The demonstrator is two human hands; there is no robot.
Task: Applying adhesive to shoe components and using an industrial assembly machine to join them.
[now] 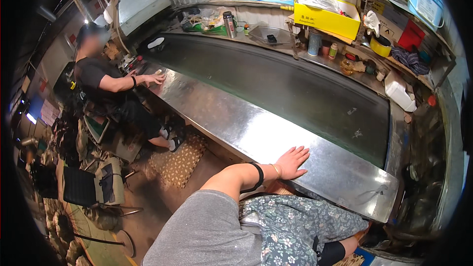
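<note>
My left hand [292, 162] rests palm down on a long shiny metal bench top [221, 113], close to its near edge. Its fingers are stretched out, slightly apart, and hold nothing. A black band [257, 177] circles my forearm, and a thin bracelet sits at the wrist. Beyond the bench top lies a wide dark conveyor belt [276, 101] with a few pale marks on it, one being a small white figure [357, 133]. My right hand does not show. A floral apron [300, 221] covers my lap.
At the bench's far left sits a co-worker [106, 79], one hand over the metal. Behind the belt, a shelf carries a thermos [229, 24], a yellow box [326, 18], and a white jug [399, 91]. A blue bucket [423, 2] stands upper right; a chair [93, 184] lower left.
</note>
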